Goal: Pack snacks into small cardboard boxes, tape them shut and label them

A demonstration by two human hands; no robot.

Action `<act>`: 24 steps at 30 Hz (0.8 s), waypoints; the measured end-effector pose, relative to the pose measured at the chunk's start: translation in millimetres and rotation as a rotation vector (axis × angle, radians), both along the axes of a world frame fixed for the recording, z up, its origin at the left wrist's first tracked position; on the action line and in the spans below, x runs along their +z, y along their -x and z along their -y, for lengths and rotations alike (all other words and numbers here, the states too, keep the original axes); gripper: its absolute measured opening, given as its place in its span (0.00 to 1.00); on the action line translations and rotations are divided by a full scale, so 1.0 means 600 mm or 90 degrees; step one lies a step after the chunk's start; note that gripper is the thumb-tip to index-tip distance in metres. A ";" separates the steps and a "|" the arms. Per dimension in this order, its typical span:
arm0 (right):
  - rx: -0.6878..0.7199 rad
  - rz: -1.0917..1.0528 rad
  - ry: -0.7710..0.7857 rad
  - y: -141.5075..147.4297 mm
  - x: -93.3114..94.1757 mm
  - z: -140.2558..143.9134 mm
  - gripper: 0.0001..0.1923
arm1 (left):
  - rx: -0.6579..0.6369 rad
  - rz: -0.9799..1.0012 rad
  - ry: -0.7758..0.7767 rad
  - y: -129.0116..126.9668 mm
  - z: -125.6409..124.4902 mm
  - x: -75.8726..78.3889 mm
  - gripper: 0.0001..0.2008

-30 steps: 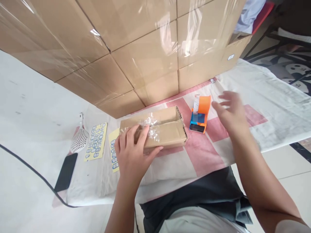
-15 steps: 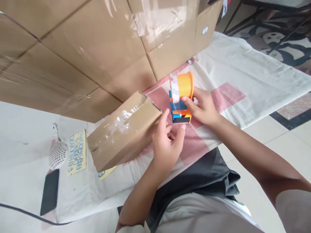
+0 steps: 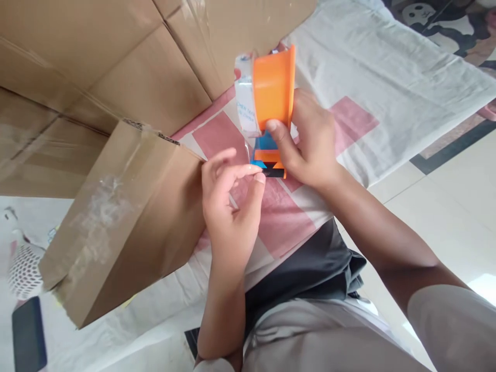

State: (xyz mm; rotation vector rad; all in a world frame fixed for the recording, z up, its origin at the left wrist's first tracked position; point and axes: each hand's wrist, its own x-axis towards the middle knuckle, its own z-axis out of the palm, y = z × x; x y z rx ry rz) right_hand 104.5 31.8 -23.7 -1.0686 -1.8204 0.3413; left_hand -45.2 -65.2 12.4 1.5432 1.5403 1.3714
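Since a second ago the tape dispenser (image 3: 271, 103) has come up off the cloth (image 3: 364, 77) into the right hand (image 3: 310, 142), and the small cardboard box (image 3: 124, 217) has tipped up on end — its top edge now leans near the stack of big cartons (image 3: 116, 67).

Edges and room: cartons wall off the whole upper left; the small box fills the left middle, its right edge touching the back of the left hand (image 3: 230, 206). Open cloth lies to the right of the dispenser, running out to the cloth's edge and bare floor tiles (image 3: 445, 196). A dark phone (image 3: 29, 336) sits at the lower left corner, a white perforated object (image 3: 23, 268) just above it, both partly hidden by the box.

Hands: right hand wrapped round the dispenser body, thumb pressed on the orange hub, clear tape roll facing left. Left hand half curled, thumb and forefinger pinched together right at the dispenser's blade end — whether tape is actually between them I cannot tell, too clear to see. Dispenser is held in the air above the pink patch of cloth.
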 end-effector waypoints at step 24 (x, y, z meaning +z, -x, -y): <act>-0.020 0.017 0.027 0.007 0.005 0.003 0.22 | 0.019 0.165 0.175 0.021 -0.004 -0.030 0.08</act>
